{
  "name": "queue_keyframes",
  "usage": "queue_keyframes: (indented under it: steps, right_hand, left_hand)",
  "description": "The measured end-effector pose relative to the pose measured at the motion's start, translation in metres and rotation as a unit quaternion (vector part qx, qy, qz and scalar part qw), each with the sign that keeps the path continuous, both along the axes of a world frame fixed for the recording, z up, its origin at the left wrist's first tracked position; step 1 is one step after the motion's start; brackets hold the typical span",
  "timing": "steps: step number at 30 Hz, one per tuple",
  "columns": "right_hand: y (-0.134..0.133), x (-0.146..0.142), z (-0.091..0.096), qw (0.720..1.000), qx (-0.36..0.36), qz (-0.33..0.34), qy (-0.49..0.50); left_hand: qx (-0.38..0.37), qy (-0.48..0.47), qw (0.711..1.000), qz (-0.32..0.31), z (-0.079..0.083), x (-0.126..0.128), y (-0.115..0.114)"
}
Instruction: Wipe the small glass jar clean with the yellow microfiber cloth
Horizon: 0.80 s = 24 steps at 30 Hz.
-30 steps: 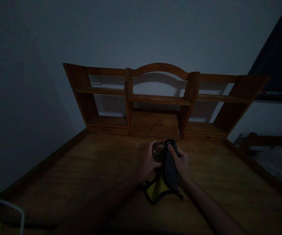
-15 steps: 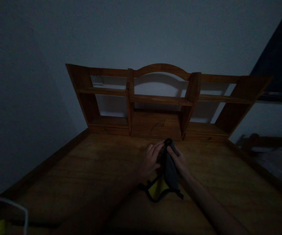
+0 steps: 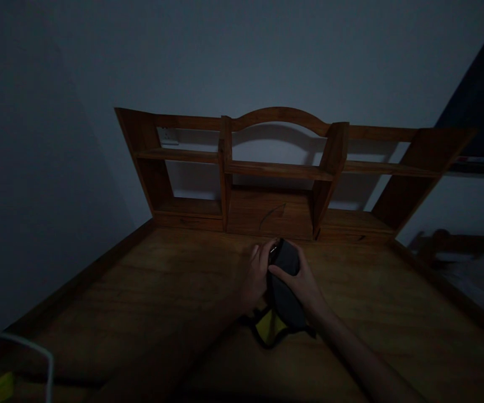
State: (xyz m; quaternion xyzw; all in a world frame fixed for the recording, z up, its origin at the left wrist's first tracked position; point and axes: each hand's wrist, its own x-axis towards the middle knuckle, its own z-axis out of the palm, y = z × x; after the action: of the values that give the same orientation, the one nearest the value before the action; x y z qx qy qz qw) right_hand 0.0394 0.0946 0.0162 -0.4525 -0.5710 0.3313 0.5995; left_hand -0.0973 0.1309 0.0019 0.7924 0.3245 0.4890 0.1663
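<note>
A grey cloth pouch (image 3: 284, 288) with black edging stands tilted above the wooden desk, its lower end spread to show a yellow inside (image 3: 270, 326). My right hand (image 3: 308, 284) is closed around its right side, thumb lying across the grey face. On the opposite side my left hand (image 3: 255, 280) has its fingers curled against the pouch's upper left edge. A small shiny spot glints between those fingers and the dark edge; what it belongs to I cannot make out. Dim light hides the left palm and much of that hand's grip.
Behind the hands, a wooden shelf unit (image 3: 278, 169) stands along the back of the desk (image 3: 183, 268) against the wall. At the lower left lie a pale cable (image 3: 27, 343) and a small yellow thing (image 3: 4, 386). A bed-like wooden frame (image 3: 469, 240) is beyond the right edge.
The pouch's top has turned, showing more of its flat grey face. My right thumb has moved left across it. My left hand has shifted slightly left, staying at the edge.
</note>
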Motion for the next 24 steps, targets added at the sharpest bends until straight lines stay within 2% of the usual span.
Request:
queue_keyframes:
  steps: [4,7,14,24]
  right_hand:
    - [0.003,0.002,-0.003,1.0,0.004,-0.005,-0.024]
    - [0.005,0.005,-0.004,1.0,-0.007,-0.004,-0.008]
    - [0.008,0.012,-0.005,0.988,-0.091,0.037,0.118]
    - [0.005,0.012,-0.002,0.964,-0.121,0.035,0.233]
  left_hand:
    - [-0.076,-0.091,0.992,0.033,-0.007,0.005,0.007]
    - [-0.105,-0.116,0.987,0.048,-0.009,0.006,0.012]
    - [-0.078,-0.113,0.989,0.044,-0.012,0.003,0.023]
    - [-0.032,-0.081,0.996,0.023,-0.007,-0.001,0.019]
